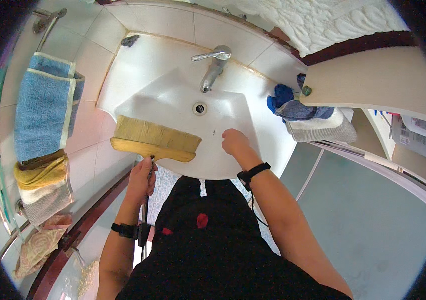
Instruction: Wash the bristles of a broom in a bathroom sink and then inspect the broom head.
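Observation:
My left hand (142,180) is closed around the handle of a wide yellow brush or broom head (154,140), close to where the handle meets the wooden-looking back. Its pale bristles point away from me and lie over the left front part of a white washbasin (228,161). Over the basin's right front part is my right hand (235,141), its fingers curled; whether something small is between them cannot be seen. A small dark speck is on the basin just left of it. Beyond both hands are the round drain (199,108) and a chrome faucet (213,71).
Blue towels (42,112) and other cloths hang on the left wall rail. A dark lump (129,40) sits on the basin's back left corner. At the right, cloths (318,120) lie beside an open-fronted cabinet (370,78). A glass-like panel (363,210) is at lower right.

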### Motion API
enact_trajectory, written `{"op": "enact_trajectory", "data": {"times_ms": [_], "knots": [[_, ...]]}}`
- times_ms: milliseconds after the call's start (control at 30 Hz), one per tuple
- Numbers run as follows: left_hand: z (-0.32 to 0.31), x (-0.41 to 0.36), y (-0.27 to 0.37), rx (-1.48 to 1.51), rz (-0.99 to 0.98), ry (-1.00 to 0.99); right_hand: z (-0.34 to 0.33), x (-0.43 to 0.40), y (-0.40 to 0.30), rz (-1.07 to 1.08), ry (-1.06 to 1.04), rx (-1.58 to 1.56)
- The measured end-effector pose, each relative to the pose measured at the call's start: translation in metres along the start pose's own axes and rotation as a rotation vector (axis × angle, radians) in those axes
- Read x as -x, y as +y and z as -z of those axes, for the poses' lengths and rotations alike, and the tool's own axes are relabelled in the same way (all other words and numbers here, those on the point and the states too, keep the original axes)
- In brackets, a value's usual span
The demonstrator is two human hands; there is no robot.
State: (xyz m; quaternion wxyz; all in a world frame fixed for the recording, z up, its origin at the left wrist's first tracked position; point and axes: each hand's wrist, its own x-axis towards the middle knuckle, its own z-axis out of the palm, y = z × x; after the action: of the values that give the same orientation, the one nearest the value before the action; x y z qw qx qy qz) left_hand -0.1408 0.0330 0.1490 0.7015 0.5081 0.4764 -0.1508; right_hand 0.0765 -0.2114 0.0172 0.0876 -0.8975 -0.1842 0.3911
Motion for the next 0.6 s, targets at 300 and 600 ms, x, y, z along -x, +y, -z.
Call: {"op": "enact_trajectory", "data": {"times_ms": [300, 600], "knots": [[0.011, 0.008, -0.015, 0.089, 0.040, 0.024, -0.024, -0.032, -0.023, 0.099, 0.106, 0.129], [0.019, 0.020, -0.033, 0.171, 0.086, 0.027, -0.031, -0.045, -0.039, 0.087, 0.100, 0.277]]}}
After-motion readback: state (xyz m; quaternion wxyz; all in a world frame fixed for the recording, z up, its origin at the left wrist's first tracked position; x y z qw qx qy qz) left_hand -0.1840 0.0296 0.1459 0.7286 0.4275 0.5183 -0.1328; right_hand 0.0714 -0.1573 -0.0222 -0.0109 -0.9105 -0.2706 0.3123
